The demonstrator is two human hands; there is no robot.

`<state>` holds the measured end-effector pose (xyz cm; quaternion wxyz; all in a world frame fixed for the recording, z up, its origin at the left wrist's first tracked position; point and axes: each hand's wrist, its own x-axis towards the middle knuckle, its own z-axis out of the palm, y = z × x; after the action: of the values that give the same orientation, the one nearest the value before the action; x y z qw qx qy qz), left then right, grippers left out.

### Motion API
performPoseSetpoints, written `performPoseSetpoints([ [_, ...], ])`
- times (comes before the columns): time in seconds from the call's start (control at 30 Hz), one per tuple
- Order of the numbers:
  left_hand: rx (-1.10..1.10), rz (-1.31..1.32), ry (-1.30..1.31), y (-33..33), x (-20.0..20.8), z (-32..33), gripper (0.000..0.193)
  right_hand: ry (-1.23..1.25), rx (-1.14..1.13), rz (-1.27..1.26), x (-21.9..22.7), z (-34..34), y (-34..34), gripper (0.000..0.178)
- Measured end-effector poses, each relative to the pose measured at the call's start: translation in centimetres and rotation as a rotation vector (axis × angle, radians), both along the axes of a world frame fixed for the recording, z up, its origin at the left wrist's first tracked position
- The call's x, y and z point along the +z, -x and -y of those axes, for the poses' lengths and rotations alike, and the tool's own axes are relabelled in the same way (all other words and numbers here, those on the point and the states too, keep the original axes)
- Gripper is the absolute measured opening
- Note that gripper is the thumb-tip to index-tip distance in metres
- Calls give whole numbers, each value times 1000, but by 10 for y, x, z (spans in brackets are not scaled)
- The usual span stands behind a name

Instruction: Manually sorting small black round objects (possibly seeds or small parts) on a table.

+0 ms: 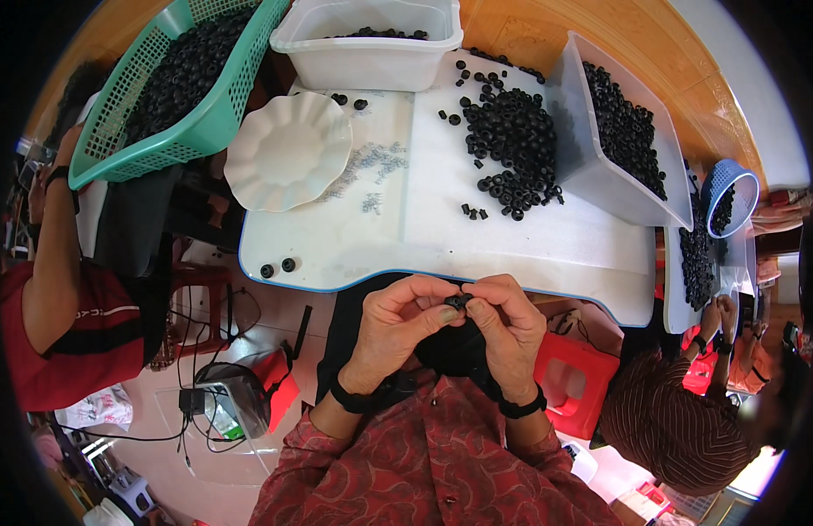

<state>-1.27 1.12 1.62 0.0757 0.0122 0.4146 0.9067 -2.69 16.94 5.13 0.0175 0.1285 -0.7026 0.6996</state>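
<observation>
My left hand (393,329) and my right hand (510,337) meet just off the table's near edge. Their thumbs and forefingers pinch a small black round part (457,302) between them; whether it is one piece or two pressed together cannot be made out. Beyond my hands stands the white table (354,250) with a blue rim. A heap of similar black parts (510,131) lies on its right half. Small clear pieces (380,162) are scattered left of the middle. Two black wheel-like parts (278,266) rest at the near left edge.
A scalloped white plate (288,151) sits at the left, beside a green basket (108,167) of black parts. Behind is a white tub (363,66); a translucent bin (591,149) stands at right. People work on both sides. A red stool (577,381) is to my right.
</observation>
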Motion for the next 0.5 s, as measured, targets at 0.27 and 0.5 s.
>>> performPoseSetpoints([
  [0.27,25,-20,33,0,0,0,27,-121,-32,-76,4,2,0,13],
  [0.5,54,-53,79,1,1,0,24,-330,-85,-240,10,4,-1,15],
])
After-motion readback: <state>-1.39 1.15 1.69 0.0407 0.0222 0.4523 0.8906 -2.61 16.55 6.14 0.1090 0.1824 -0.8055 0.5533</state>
